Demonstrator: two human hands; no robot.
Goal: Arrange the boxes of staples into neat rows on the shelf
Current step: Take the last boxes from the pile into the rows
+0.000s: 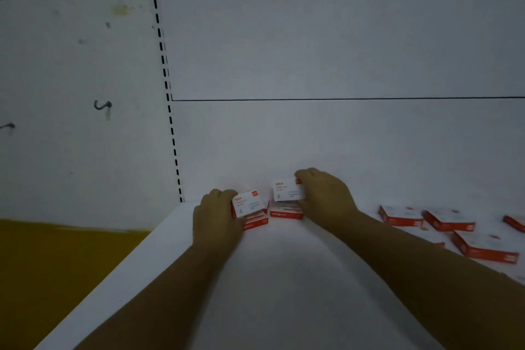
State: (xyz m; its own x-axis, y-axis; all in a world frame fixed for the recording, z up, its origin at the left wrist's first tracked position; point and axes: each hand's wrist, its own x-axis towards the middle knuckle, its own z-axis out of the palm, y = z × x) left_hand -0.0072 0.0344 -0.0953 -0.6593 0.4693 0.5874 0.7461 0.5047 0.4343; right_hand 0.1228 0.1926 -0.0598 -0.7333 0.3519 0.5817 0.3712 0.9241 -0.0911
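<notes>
A person's two bare forearms reached across a white shelf (pixel 284 278) toward its back left corner. The left hand (pixel 217 214) gripped a small red-and-white staple box (pixel 248 203), fingers curled round its left end, the box tilted up with its white printed face showing. It sat on top of another closed staple box (pixel 257 221) lying flat on the shelf. Just beside it, the right hand (pixel 326 196) pinched a second held box (pixel 287 190) by its right end, above a flat red-fronted box (pixel 285 214). The two small stacks stood close together, near the white back panel (pixel 312 136).

Well apart to the right, several loose staple boxes (pixel 449 221) lay scattered at differing angles on the shelf, all closed. A black-slotted upright (pixel 167 94) ran up the shelf's left edge. Left of it was a marked white wall with a dark hook (pixel 102 105), and a yellow floor (pixel 56 258) below.
</notes>
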